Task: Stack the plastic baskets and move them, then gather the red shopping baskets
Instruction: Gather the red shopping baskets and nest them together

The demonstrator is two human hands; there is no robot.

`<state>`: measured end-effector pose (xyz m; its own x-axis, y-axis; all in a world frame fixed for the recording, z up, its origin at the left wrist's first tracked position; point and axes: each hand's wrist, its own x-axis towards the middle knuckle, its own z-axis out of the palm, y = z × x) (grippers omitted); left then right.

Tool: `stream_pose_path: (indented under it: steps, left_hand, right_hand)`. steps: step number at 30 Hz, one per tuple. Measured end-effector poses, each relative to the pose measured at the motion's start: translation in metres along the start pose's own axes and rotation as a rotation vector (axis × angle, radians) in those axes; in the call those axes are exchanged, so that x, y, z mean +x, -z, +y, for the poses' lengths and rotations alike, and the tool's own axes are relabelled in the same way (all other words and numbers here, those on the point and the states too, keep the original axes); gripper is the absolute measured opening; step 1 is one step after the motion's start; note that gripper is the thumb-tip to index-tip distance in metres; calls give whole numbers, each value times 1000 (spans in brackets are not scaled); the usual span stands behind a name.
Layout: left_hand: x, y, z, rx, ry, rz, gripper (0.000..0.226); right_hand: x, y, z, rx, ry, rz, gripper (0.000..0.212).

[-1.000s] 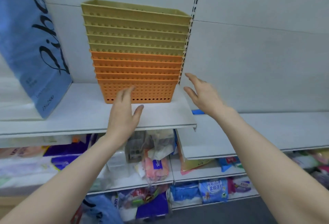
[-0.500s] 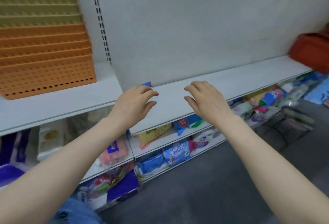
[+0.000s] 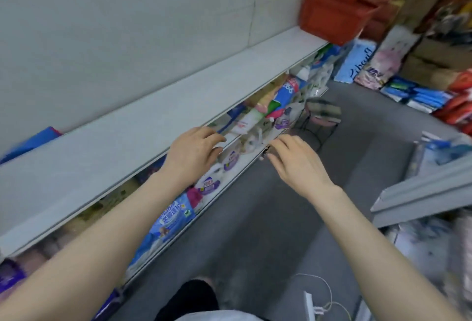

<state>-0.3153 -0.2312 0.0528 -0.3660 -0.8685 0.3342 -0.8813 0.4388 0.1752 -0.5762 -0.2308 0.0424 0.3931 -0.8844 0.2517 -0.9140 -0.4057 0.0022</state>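
Note:
Red shopping baskets (image 3: 332,12) sit at the far right end of the long white shelf (image 3: 143,119), with more red ones behind them at the top right. My left hand (image 3: 194,149) hovers at the shelf's front edge, fingers loosely curled, holding nothing. My right hand (image 3: 296,160) is beside it over the aisle, fingers apart and empty. Both hands are well short of the red baskets. The stack of yellow and orange plastic baskets is out of view.
Lower shelves hold packaged goods (image 3: 255,116). A small stool (image 3: 321,116) stands in the grey aisle (image 3: 281,231). Another shelf edge (image 3: 421,193) juts in at the right. More packs (image 3: 419,93) pile at the aisle's far end. A white cable (image 3: 321,295) lies on the floor.
The view has swung right and down the aisle, away from the stacked orange and yellow baskets. Both empty hands moved along with it, and the red baskets are now nearer.

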Motion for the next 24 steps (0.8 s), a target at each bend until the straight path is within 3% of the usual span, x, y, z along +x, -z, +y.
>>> stream_pose_path:
  steps: [4, 9, 15, 24]
  left_hand:
    - [69, -58, 20, -37, -54, -82, 27]
    - [161, -126, 36, -208, -48, -98, 28]
    - [287, -189, 53, -374, -30, -125, 33]
    - [472, -245, 105, -469, -47, -139, 38]
  right_hand:
    - [-8, -28, 66, 67, -187, -33, 29]
    - [12, -57, 137, 383, -555, 3, 35]
    - [76, -71, 221, 472, -768, 129, 37]
    - [163, -96, 372, 494, -939, 230, 37]
